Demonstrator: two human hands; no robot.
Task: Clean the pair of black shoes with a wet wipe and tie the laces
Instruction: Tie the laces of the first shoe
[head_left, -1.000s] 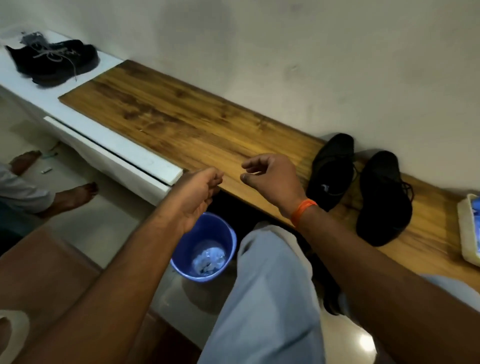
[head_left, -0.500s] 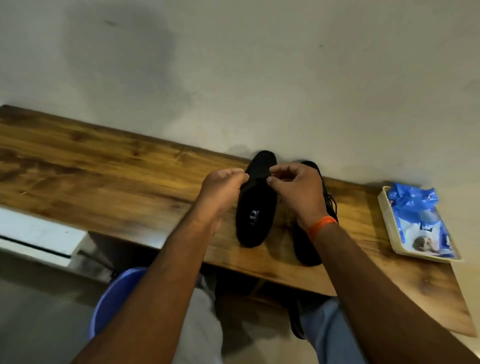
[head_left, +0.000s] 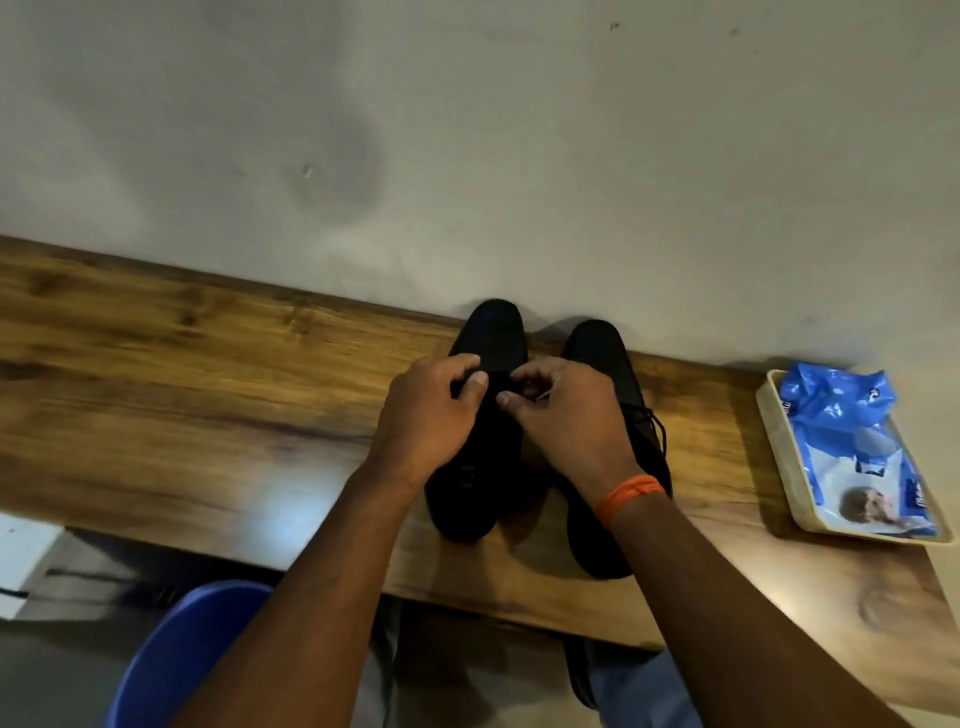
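Setting: long wooden bench (head_left: 208, 395) against a plain wall.
Shoes: pair of black lace-up shoes (head_left: 483, 415), side by side, toes to wall.
Change: a second ago both hands hung empty above a blue bucket (head_left: 176, 660); they now rest on the left-hand shoe.
Left hand (head_left: 431, 415): fingers curled, pinching its lace.
Right hand (head_left: 566, 415): likewise pinching.
Wipes: blue packet (head_left: 852, 441) in its tray, apart.
Meaning: tying appears begun.

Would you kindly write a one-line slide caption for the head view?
Both hands, left and right, work the laces of the left black shoe on a wooden bench.
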